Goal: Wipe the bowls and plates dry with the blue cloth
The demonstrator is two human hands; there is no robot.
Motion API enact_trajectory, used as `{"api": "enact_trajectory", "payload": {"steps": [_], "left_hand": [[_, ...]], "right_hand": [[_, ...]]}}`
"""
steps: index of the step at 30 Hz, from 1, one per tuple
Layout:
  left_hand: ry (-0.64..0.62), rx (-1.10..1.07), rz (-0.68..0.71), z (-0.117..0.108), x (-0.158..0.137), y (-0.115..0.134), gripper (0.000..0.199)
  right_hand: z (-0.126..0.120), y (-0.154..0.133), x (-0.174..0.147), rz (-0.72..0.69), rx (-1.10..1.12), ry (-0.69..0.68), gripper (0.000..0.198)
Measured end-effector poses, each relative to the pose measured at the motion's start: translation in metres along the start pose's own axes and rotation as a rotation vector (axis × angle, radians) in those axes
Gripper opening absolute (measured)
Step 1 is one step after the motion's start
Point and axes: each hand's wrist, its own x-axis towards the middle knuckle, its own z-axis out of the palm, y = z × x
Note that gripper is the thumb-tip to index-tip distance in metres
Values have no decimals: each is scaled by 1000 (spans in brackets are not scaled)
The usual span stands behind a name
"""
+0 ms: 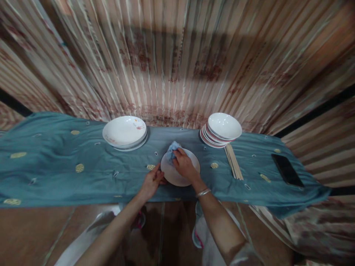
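A white bowl (181, 178) with a thin dark rim rests near the front middle of the table, its inside facing up. My left hand (152, 181) grips its left rim, the fingers partly hidden beneath the edge. Bunched under the fingers of my right hand (183, 163) is a light blue cloth (172, 150), pressed against the far left inside of the bowl. A silver bangle (203, 192) circles my right wrist.
Stacked white plates (124, 131) with floral marks stand at the back left. At the back right is a stack of bowls (222, 127), with several chopsticks (233, 162) in front. A dark phone (287, 170) lies far right on the green tablecloth (55, 155). Curtains (172, 66) hang behind.
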Motion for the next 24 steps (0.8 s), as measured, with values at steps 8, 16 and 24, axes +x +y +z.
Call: {"api": "enact_trajectory", "payload": {"steps": [8,16,24], "left_hand": [[-13,35,24,-2,0,-2,56],[-28,27,13,-4,0,-2,45],[-16,-25,1,-4,0,-1,74]], "right_hand": [[4,-16,-1,-140,411,-113,21],[-13,-20,-9,-136,416,-361,13],[-44,-17,-25,-78,345,-602,15]]}}
